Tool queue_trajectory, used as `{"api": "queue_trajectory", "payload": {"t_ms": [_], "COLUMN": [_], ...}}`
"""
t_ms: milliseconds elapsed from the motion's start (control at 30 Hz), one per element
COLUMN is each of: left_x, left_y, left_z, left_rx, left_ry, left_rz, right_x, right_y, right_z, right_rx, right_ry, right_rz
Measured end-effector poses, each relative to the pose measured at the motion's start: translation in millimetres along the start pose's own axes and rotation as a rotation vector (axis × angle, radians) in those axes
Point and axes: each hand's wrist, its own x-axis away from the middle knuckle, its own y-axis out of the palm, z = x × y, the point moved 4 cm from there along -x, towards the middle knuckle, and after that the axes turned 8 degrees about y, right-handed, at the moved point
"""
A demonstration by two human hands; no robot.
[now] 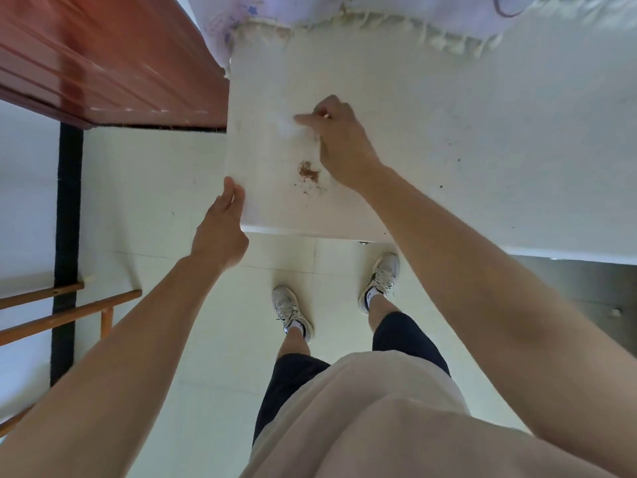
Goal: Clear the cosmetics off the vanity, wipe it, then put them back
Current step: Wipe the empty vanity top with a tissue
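Your right hand (339, 139) is on the white counter (465, 132), fingers curled around a small white wad (287, 127), likely a tissue or wipe, though it's blurred. Your left hand (224, 224) pinches the counter's left edge, thumb on top, steadying it.

No cosmetics are in view anywhere, so the top looks cleared and you're probably in the wiping step. Can't tell where the cosmetics went.

Risks from here:
- The brown crumb patch (308, 171) sits just beside your right wrist, near the front edge. A stroke toward you likely pushes it off onto the tiled floor (155, 201) or onto your shoes (291, 312). Sweep it into the wad instead.
- The wad looks small and thin against that patch, so it may smear rather than lift.
- Dark specks (450, 144) lie scattered well to the right and are easy to miss if you only work the left part.
- The fringed cloth (379, 24) at the back edge could snag or drag if a stroke runs far back.
- The red-brown cabinet (113, 60) is close on the left, so a wide stroke could knock your knuckles on it.
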Motion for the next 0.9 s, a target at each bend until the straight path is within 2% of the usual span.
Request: {"api": "queue_trajectory", "payload": {"t_ms": [67, 133, 200, 267, 333, 467, 533, 633, 767, 900], "left_x": [0.7, 1.4, 2.0, 2.1, 0.3, -5.9, -7.4, -3.2, 3.4, 3.9], "left_y": [2.1, 4.7, 7.2, 10.1, 14.3, 18.8, 18.7, 23.4, 30.4, 24.6], "left_z": [-5.7, -11.9, -19.4, -27.3, -33.3, -49.5, -59.1, -71.7, -80.6, -79.8], "left_rx": [0.033, 0.065, 0.106, 0.130, 0.139, 0.262, 0.361, 0.420, 0.419, 0.391], "left_ry": [0.034, 0.090, 0.144, 0.195, 0.242, 0.337, 0.386, 0.387, 0.389, 0.387], "left_rz": [0.028, 0.052, 0.068, 0.099, 0.133, 0.241, 0.336, 0.456, 0.464, 0.457], "right_x": [13.4, 46.1, 86.8, 111.2, 110.7, 88.5, 75.3, 53.3, 23.5, 8.3], "right_y": [-42.0, -71.7, -77.5, -61.0, -32.7, 46.5, 82.7, 113.0, 127.7, 112.3], "right_z": [42.3, 92.6, 127.6, 123.9, 92.3, -0.6, -41.5, -86.8, -116.9, -112.5], "right_rx": [-0.048, 0.055, 0.163, 0.322, 0.380, 0.394, 0.359, 0.327, 0.326, 0.061], "right_ry": [0.264, 0.560, 0.882, 1.031, 0.987, 0.643, 0.539, 0.467, 0.399, 0.337], "right_rz": [0.290, 0.458, 0.453, 0.419, 0.415, 0.341, 0.300, 0.258, 0.109, 0.053]}}
